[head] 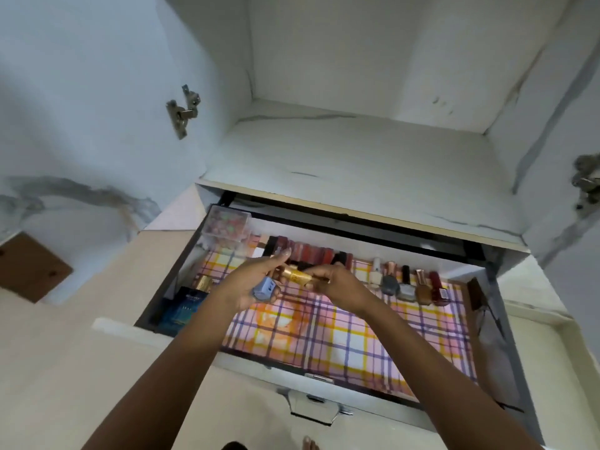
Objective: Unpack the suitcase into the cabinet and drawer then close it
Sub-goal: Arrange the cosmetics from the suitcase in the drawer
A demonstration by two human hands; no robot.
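Note:
The drawer (367,389) is pulled out, lined with a plaid sheet (350,339). Above its middle, my left hand (253,280) holds a blue nail polish bottle (264,290) in the palm and one end of a small gold bottle (297,276). My right hand (337,284) grips the gold bottle's other end. A row of lipsticks (308,253) and a row of nail polish bottles (409,282) line the drawer's back. The cabinet shelf (357,157) above is bare. The suitcase is out of view.
A clear box of coloured bits (227,227) sits in the drawer's back left corner, a blue perfume box (185,306) at the left side. Open cabinet doors with hinges (181,108) stand left and right (584,180). A metal handle (316,407) is on the drawer front.

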